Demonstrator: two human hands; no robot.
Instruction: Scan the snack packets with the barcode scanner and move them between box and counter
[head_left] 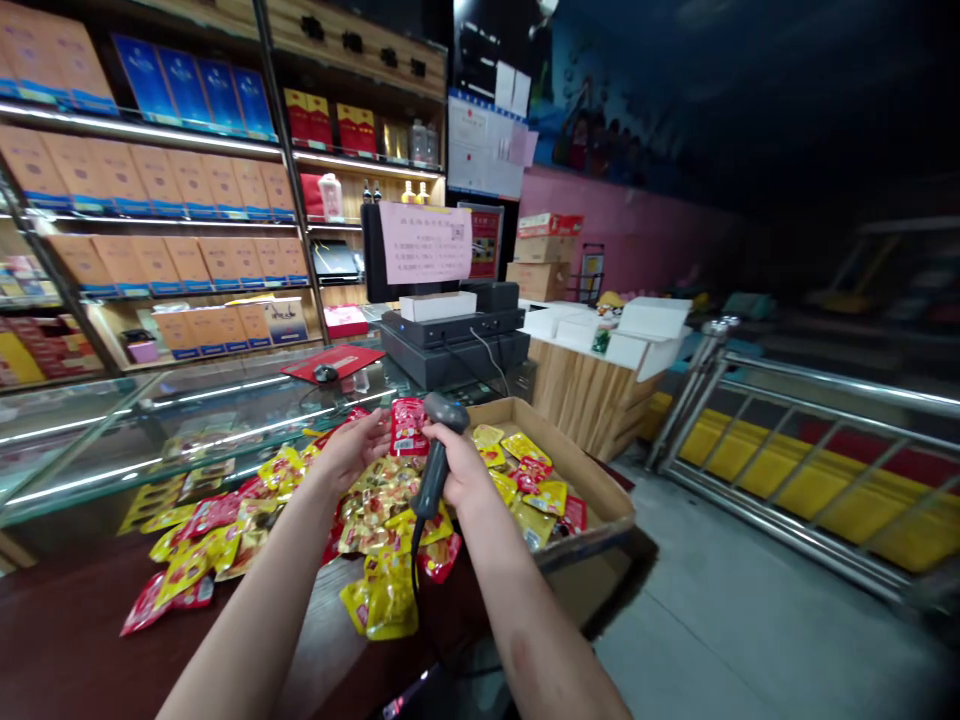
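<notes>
My right hand [456,460] is wrapped round a dark handheld scanner [433,470], its head up and its cable hanging down. A red packet [409,425] with a barcode stands just left of the scanner head, between my two hands. My left hand [358,447] has its fingers apart beside the packet's left edge; whether they touch it is unclear. Below my hands lies a pile of yellow, gold and red packets [371,505] on the counter. More such packets lie in an open cardboard box [600,490] to the right.
A till with a monitor [373,255] and a red mouse pad [341,362] stand behind the glass counter [161,430]. Shelves of boxed goods [157,180] line the back left. A metal railing [810,480] runs along the right.
</notes>
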